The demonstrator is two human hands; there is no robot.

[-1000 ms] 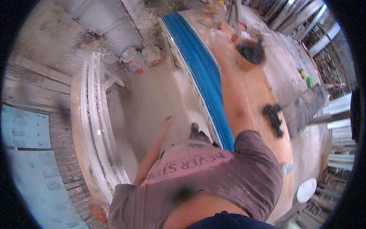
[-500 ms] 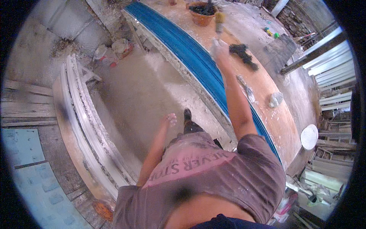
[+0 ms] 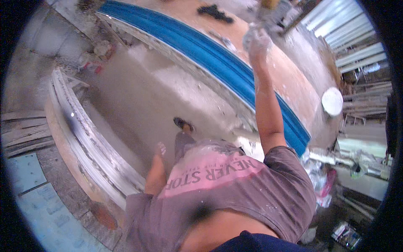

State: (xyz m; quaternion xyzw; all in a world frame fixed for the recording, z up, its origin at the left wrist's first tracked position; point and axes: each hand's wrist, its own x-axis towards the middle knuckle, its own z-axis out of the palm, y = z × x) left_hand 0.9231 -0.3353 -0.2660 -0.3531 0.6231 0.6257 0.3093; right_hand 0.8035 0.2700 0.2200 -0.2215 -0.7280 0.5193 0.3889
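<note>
My right hand [image 3: 257,42], coated in white, is raised over the far part of a long pale-orange board [image 3: 289,75]. It is closed around a brush [image 3: 268,4], whose yellowish-brown end points away from me and is cut by the upper edge. Under my right forearm runs a long blue moulded strip [image 3: 180,38] along the board's near side. My left hand [image 3: 160,149] hangs low beside my shirt, over the floor. Its whitened fingers look slightly apart and hold nothing, though they are blurred.
A dark, ragged clump [image 3: 215,13] and a whitish scrap [image 3: 226,43] lie on the board. A white round lid-like disc [image 3: 332,101] stands at its right. A second long white-edged mould [image 3: 90,138] lies left, near light-blue panels [image 3: 50,214]. Plastic bags [image 3: 321,180] lie lower right.
The view has swung right and I have stepped along the board. The orange pot has left the picture. My right hand, with the brush, has moved rightward along the board.
</note>
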